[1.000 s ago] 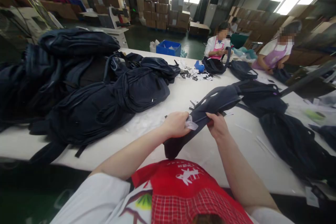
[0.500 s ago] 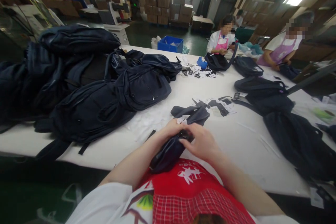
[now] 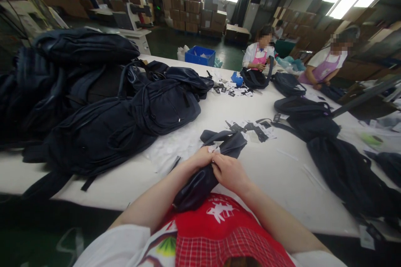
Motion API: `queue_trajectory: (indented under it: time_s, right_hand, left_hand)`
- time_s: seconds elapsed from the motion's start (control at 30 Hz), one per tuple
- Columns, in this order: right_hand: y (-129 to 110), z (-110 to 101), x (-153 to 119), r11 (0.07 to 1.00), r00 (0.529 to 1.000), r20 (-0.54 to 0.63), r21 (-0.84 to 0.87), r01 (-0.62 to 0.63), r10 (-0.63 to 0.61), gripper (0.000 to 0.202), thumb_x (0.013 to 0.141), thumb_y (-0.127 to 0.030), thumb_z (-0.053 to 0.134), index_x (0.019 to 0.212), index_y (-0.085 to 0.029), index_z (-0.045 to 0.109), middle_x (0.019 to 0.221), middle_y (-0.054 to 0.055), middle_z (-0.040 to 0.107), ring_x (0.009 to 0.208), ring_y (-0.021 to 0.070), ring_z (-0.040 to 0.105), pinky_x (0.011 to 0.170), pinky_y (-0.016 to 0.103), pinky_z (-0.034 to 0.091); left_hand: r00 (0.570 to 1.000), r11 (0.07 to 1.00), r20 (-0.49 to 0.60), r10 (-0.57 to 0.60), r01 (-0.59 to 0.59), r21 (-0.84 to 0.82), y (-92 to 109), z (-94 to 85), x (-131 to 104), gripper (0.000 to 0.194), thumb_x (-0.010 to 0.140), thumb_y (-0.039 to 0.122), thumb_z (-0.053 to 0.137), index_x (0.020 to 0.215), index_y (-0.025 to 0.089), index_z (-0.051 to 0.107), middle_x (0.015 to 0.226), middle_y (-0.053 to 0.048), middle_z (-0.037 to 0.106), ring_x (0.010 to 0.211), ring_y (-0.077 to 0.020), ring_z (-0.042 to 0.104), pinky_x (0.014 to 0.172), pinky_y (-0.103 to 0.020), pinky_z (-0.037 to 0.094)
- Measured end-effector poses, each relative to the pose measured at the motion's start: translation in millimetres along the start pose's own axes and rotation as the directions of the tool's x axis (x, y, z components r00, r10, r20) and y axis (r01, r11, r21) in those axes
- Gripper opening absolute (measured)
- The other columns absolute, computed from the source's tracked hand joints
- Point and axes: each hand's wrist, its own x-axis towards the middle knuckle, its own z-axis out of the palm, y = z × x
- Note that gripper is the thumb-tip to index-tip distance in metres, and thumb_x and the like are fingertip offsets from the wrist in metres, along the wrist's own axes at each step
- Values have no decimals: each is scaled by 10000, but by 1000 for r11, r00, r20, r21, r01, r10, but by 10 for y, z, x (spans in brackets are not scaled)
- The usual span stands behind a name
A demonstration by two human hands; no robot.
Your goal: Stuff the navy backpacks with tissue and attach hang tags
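A dark navy bag (image 3: 196,190) lies at the table's near edge against my red apron, its strap end (image 3: 233,144) stretched out beyond my hands. My left hand (image 3: 202,157) is closed on the bag's upper part, and a bit of white paper or tissue (image 3: 213,148) shows by its fingers. Pressed up against it, my right hand (image 3: 230,172) has its fingers curled in on the same spot of the bag. Both sets of fingertips meet there, so the exact part they pinch is hidden.
Navy backpacks (image 3: 103,133) are heaped on the left, more backpacks (image 3: 347,175) lie along the right. Black and white tags (image 3: 253,129) lie scattered ahead on the white table (image 3: 263,179). Two co-workers in pink and purple aprons handle bags across it. A blue bin (image 3: 200,56) stands behind.
My right hand's fingers, spread a little over the bag before, are now curled in against my left hand. The bag stays in place; the whole view has shifted slightly.
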Motion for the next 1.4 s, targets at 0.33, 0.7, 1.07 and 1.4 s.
queue_trajectory:
  time_s: [0.33,0.7,1.07,1.4]
  right_hand:
    - [1041,242,199,837,796,-279,290,-464,538,188,875,-317,484,865,-193,625,783,65,675,734,206,589,665,294,371]
    - [1318,-9,775,811,786,-351,502,-301,509,271,832,-412,495,837,-173,624,718,57,679,677,200,616,701,317,462]
    - [509,-400,586,784,785,-459,618,-55,416,293,842,-466,570,758,-190,620,628,2,615,589,164,555,602,280,433]
    - [741,-502,492,903,693,-581,235,-360,427,249,831,-425,517,761,-202,601,704,40,646,673,193,554,624,292,353]
  left_hand:
    - [992,987,-15,127,-125,101,100,-123,-127,307,778,401,604,610,189,457,553,49,411,546,-101,378,528,-238,313]
    - [990,782,19,137,-120,612,394,-733,-457,193,763,359,561,825,190,629,741,-32,648,688,-203,597,621,-274,410]
    - [889,725,-103,446,-292,623,922,-731,-585,369,903,403,481,615,177,527,582,23,485,573,-126,456,555,-257,280]
    - [902,860,-4,431,-409,307,807,-419,-758,423,884,437,518,587,182,358,564,65,309,560,-89,280,517,-249,223]
